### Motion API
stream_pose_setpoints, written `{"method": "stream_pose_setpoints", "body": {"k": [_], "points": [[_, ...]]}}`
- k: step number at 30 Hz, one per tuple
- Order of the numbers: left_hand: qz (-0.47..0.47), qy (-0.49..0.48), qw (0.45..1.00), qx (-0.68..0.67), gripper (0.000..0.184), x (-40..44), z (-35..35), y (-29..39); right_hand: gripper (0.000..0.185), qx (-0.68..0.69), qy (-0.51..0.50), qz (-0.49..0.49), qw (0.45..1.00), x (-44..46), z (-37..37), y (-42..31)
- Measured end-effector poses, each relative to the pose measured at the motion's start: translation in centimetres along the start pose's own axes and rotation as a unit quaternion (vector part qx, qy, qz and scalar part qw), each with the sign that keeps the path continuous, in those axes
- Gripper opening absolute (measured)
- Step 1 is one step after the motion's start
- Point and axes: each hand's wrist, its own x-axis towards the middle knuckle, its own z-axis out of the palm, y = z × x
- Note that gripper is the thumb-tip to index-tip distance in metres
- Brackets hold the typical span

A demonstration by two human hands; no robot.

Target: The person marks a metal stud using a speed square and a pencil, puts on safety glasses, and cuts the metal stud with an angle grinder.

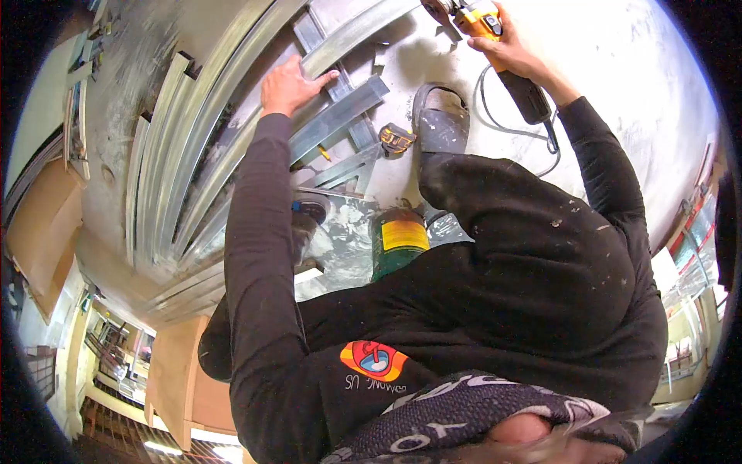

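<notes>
My left hand [292, 87] lies on a metal channel [359, 35] at the upper middle, its thumb and fingers spread apart over the metal. At the top right, my right hand [514, 50] is wrapped round a yellow and black angle grinder [481, 22], whose disc end points to the upper left. The grinder's cord [495, 120] loops down across the floor. A shorter channel [340, 116] rests across another metal piece, below my left hand. Beside my sandalled foot [442, 124] sits a yellow and black tape measure [396, 140].
Several long metal channels [166, 166] lie on the floor at the left. A green container with a yellow label [402, 236] stands close to my leg. A pencil-like yellow piece [325, 153] is near the short channel. Brown boards [182, 371] are at the lower left.
</notes>
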Motion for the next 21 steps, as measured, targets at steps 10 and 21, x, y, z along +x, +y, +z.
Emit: {"method": "stream_pose_setpoints", "body": {"k": [10,21], "points": [[0.038,-0.181,0.94,-0.288,0.076,2.6,-1.2,-2.9,0.094,-0.014,0.021,-0.014,1.0,0.1,0.4,1.1],[0.057,-0.256,0.929,-0.262,0.075,4.1,-0.7,-4.4,0.097,-0.021,0.013,-0.042,0.999,1.2,1.2,0.7]]}}
